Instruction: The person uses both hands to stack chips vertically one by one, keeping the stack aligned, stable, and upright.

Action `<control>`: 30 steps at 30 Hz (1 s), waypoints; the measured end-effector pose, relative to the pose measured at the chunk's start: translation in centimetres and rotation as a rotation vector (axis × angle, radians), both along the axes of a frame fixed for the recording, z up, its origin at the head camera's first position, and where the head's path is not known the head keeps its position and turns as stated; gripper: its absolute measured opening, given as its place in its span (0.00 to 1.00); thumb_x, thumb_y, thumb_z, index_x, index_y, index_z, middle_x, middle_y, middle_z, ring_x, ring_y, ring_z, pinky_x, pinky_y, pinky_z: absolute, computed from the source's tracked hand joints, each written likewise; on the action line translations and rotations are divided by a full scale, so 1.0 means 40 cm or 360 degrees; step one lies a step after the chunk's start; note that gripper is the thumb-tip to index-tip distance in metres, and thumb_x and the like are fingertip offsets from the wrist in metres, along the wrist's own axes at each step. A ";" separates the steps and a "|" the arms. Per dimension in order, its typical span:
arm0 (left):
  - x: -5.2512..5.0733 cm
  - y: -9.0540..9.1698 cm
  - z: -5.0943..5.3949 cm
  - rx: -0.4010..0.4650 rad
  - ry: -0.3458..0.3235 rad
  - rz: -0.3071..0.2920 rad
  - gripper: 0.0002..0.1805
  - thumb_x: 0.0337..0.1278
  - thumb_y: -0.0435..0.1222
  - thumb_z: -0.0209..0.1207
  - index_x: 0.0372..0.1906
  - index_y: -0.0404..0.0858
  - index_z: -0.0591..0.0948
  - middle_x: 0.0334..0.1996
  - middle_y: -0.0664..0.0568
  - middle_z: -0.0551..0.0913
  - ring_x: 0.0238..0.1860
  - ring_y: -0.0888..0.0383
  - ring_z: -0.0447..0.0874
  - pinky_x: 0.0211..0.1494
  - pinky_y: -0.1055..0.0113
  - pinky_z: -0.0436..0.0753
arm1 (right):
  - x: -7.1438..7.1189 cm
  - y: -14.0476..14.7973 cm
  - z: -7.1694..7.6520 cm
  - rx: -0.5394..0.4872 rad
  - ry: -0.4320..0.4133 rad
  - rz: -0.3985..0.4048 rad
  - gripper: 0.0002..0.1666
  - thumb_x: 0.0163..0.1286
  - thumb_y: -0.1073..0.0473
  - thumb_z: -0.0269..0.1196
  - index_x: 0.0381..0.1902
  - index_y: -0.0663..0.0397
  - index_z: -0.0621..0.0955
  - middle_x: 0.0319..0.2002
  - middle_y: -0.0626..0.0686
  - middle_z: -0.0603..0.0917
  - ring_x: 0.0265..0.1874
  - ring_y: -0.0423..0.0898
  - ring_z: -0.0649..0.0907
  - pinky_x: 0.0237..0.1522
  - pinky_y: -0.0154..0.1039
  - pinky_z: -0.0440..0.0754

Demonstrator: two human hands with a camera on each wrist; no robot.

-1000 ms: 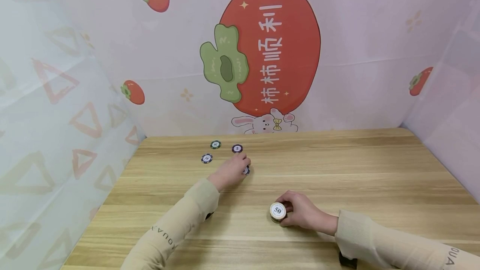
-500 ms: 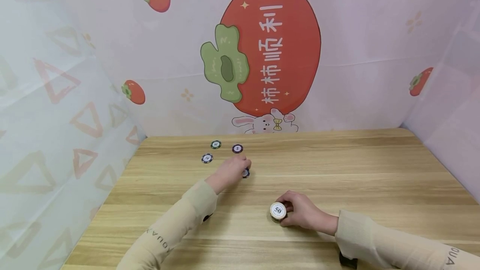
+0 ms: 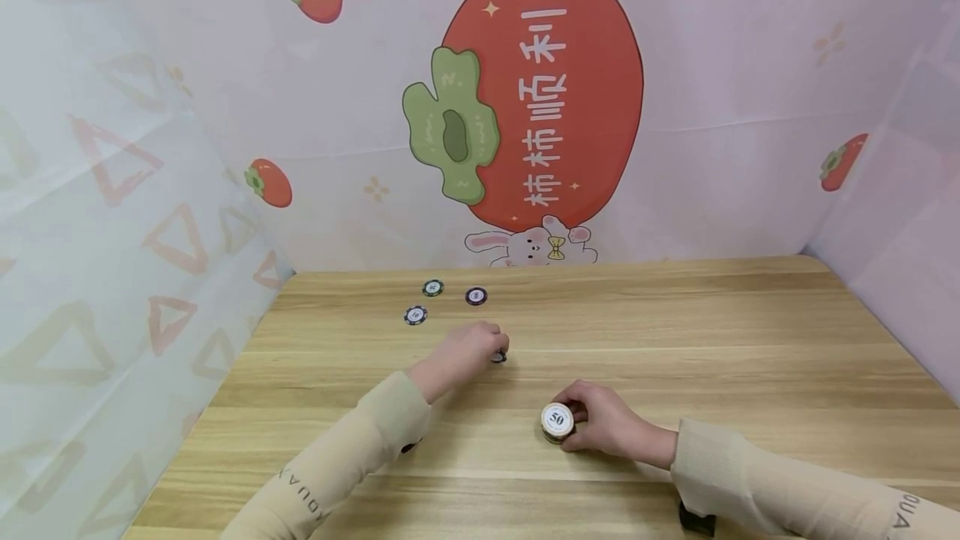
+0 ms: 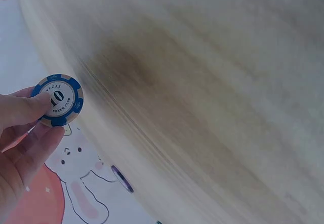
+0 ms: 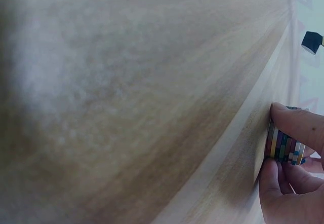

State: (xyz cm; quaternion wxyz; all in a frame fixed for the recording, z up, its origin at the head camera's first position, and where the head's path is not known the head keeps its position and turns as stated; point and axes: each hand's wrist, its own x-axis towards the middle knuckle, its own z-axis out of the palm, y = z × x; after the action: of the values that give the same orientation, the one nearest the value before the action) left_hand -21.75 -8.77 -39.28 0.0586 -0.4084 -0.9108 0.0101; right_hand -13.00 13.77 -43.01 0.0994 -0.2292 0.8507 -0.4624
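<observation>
Here, a wood-grain tabletop (image 3: 712, 340) surrounds a person's two hands. Beyond the left hand (image 3: 459, 354), it runs to a far edge that meets a backdrop (image 3: 750, 190) printed with a large red persimmon and a rabbit. To the right of the right hand (image 3: 603, 421), wood spreads to a side edge along a pale wall (image 3: 911, 215); a stretch of wood separates the hands. Three loose chips take up room ahead of the left hand: a purple chip (image 3: 476, 296) almost straight beyond it, then a green chip (image 3: 432, 287) and a dark-blue chip (image 3: 416, 315) farther left.

The left arm reaches forward and inward, back of the hand upward; thumb and fingers pinch a blue-and-beige chip (image 4: 66, 110) marked 10 by its faces. Whether it touches the wood is unclear. The right hand, nearer the person, comes in from the right, thumb on the near side and fingers on the far side, curled round an upright stack of chips (image 3: 557, 422) topped with a 50.
</observation>
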 end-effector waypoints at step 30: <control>0.094 0.024 0.030 0.0137 -0.0093 -0.0165 0.06 0.49 0.29 0.61 0.32 0.43 0.82 0.27 0.58 0.80 0.28 0.65 0.76 0.32 0.76 0.75 | -0.001 0.003 0.001 -0.0050 0.0003 0.0030 0.28 0.35 0.70 0.75 0.38 0.66 0.78 0.35 0.51 0.77 0.35 0.41 0.79 0.37 0.30 0.79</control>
State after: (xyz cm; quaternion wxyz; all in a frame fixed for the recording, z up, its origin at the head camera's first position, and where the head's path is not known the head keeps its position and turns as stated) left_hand -18.01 -7.81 -38.10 0.0498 -0.4524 -0.8893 -0.0440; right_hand -13.03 13.91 -42.98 0.0994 -0.2392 0.8413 -0.4745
